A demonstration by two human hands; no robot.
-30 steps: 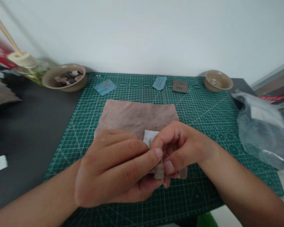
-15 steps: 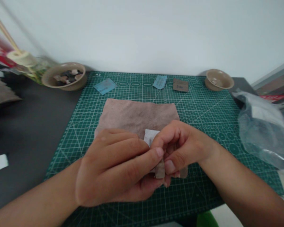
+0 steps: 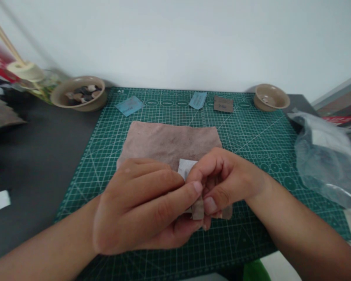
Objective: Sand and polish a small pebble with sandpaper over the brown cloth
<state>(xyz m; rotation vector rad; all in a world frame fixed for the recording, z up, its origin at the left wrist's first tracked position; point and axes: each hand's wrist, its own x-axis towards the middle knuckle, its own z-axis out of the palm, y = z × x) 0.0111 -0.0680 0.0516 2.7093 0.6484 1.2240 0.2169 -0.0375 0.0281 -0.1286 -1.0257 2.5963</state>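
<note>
Over the front of the mat, my left hand (image 3: 148, 207) and my right hand (image 3: 226, 181) meet with closed fingers. Between them they pinch a small piece of brown fabric (image 3: 197, 210), folded so that its edges poke out below the fingertips. Most of this piece is hidden by my fingers. A small white slip (image 3: 185, 168) shows just above my fingers; whether it is held or lying on the cloth I cannot tell. Behind my hands a larger pinkish-brown cloth (image 3: 172, 140) is spread flat, its near part covered by them.
The green cutting mat (image 3: 99, 156) covers the desk. At its back lie two blue slips (image 3: 130, 106) and a brown square (image 3: 223, 104). A bowl of stones (image 3: 78, 105) stands left, another bowl (image 3: 270, 97) right. A clear plastic bag (image 3: 324, 168) rests at right.
Almost nothing differs. Both hands keep the same grip on the fabric, and the view has shifted very slightly.
</note>
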